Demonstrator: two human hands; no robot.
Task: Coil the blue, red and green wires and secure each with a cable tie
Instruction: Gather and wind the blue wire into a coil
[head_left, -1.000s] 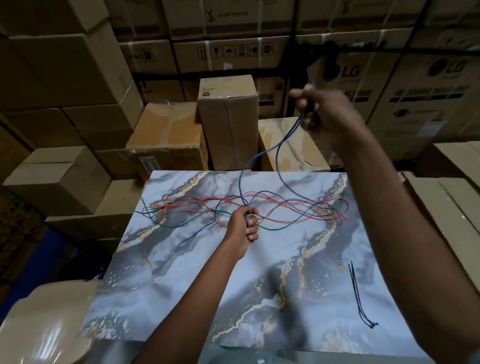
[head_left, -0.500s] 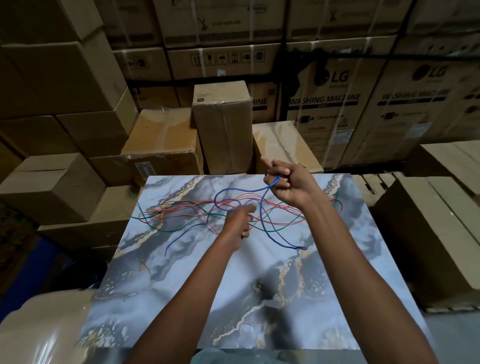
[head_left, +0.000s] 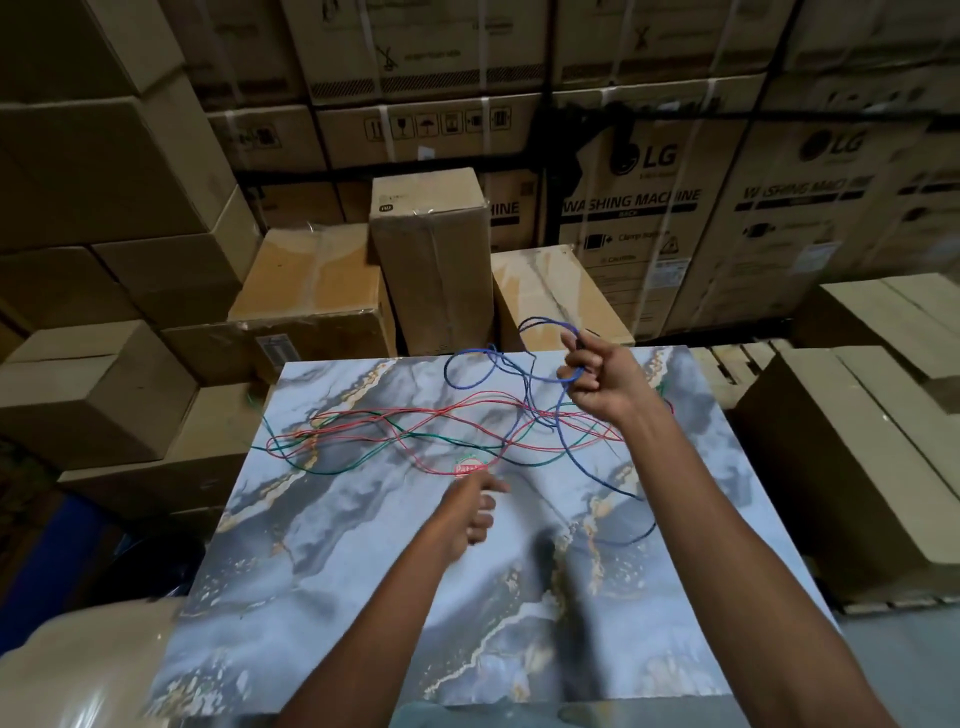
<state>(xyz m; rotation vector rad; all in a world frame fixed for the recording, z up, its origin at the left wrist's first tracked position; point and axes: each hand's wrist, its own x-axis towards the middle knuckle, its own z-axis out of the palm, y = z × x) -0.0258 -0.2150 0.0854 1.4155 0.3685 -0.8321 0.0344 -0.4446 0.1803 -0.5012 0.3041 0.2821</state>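
Red wire (head_left: 441, 415) and green wire (head_left: 332, 470) lie tangled, long axis left-right across the worktop (head_left: 363, 597). Left hand (head_left: 467, 512) hovers just before them, fingers loosely curled, holding nothing. Right hand (head_left: 597, 376), raised beyond, pinches loops of the blue wire (head_left: 582, 462), whose tail trails toward the person; it is the nearer hand for coiling.

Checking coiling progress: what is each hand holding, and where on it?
The right hand grips the blue wire at its gathered loops. The left hand holds nothing.
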